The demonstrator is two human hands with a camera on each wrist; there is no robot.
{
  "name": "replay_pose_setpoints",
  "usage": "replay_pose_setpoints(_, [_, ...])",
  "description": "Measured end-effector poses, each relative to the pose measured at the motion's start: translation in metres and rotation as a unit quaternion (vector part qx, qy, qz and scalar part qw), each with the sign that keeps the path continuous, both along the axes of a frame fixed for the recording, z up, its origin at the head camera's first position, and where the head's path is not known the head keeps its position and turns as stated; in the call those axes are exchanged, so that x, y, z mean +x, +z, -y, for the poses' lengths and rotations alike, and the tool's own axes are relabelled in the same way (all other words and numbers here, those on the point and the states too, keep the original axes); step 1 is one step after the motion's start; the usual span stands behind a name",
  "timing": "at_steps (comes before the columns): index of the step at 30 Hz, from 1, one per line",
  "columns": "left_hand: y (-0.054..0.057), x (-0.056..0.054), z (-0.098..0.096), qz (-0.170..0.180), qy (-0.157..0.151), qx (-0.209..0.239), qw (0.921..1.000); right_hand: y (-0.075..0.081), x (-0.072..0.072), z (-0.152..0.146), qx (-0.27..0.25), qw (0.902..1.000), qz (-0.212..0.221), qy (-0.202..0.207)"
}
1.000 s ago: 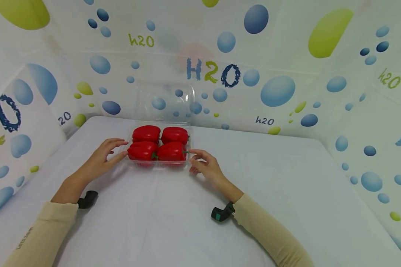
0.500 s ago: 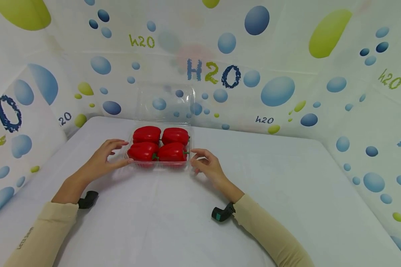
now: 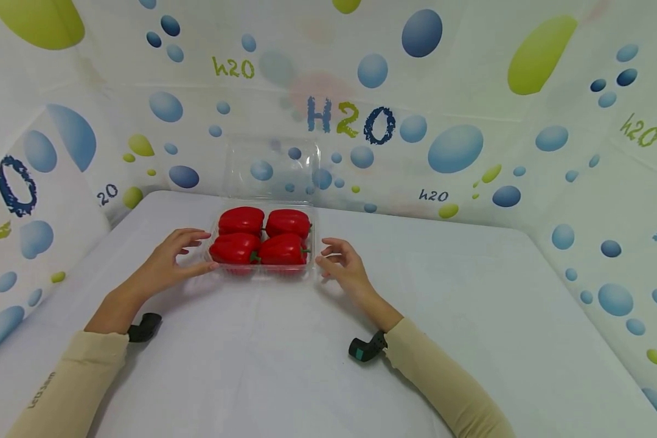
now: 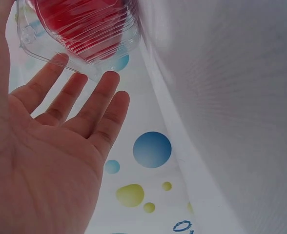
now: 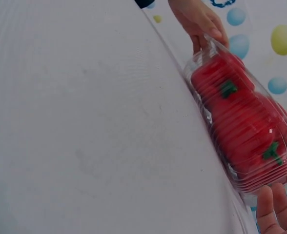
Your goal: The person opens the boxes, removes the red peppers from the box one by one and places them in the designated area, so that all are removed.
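Note:
A clear plastic clamshell box [image 3: 260, 267] sits on the table with several red bell peppers [image 3: 283, 249] in two rows inside. Its transparent lid [image 3: 271, 182] stands raised at the back. My left hand [image 3: 170, 261] is at the box's left side, thumb along the front left corner and fingers stretched toward the rim. In the left wrist view, its straight fingertips [image 4: 112, 80] reach the box's edge. Just off the right side is my right hand [image 3: 347, 271], fingers loosely bent and holding nothing. The right wrist view shows green stems [image 5: 229, 88] through the ribbed wall.
A white cloth [image 3: 263, 353] covers the table. Behind and beside it hangs a white sheet [image 3: 471, 73] printed with blue and green drops, close to the raised lid. Black wrist cameras [image 3: 145, 328] sit below both hands.
My right hand has drawn slightly right, away from the box's side. The left thumb has slid a little right along the front corner. The box and peppers stay in place.

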State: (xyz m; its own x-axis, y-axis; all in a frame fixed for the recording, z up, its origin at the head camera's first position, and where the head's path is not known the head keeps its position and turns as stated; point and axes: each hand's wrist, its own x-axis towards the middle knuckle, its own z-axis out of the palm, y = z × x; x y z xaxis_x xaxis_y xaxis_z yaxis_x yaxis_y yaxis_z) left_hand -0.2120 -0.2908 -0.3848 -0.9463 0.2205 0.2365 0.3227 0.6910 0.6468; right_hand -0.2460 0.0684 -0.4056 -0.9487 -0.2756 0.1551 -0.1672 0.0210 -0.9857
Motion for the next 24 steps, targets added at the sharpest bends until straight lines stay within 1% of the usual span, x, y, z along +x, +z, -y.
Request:
replay_pose_setpoints(1, [0.0004, 0.0002, -0.0001, 0.001, 0.001, -0.001, 1.0, -0.0041, -0.0028, 0.0, -0.005, 0.9999, -0.007, -0.009])
replay_pose_setpoints(2, [0.0008, 0.0005, -0.0003, 0.001, 0.002, -0.001, 1.0, -0.005, -0.003, 0.0003, -0.013, 0.9996, -0.015, -0.018])
replay_pose_setpoints(6, [0.001, 0.0008, -0.0011, 0.001, 0.004, 0.0, 1.0, -0.0047, -0.0039, -0.0007, -0.037, 0.9978, -0.036, -0.042])
replay_pose_setpoints(9, [-0.0005, 0.0001, -0.0009, -0.006, 0.002, 0.002, 1.0, -0.0026, -0.0036, -0.0017, -0.042, 0.997, -0.042, -0.05])
replay_pose_setpoints(14, [-0.002, -0.0004, -0.0009, -0.016, 0.0, 0.001, 0.9999, 0.0004, -0.0028, -0.0025, -0.026, 0.9972, -0.048, -0.052])
replay_pose_setpoints(24, [0.0023, 0.0021, -0.0031, -0.007, 0.005, -0.007, 0.9999, 0.0048, -0.0004, 0.0001, -0.025, 0.9971, -0.061, -0.037])
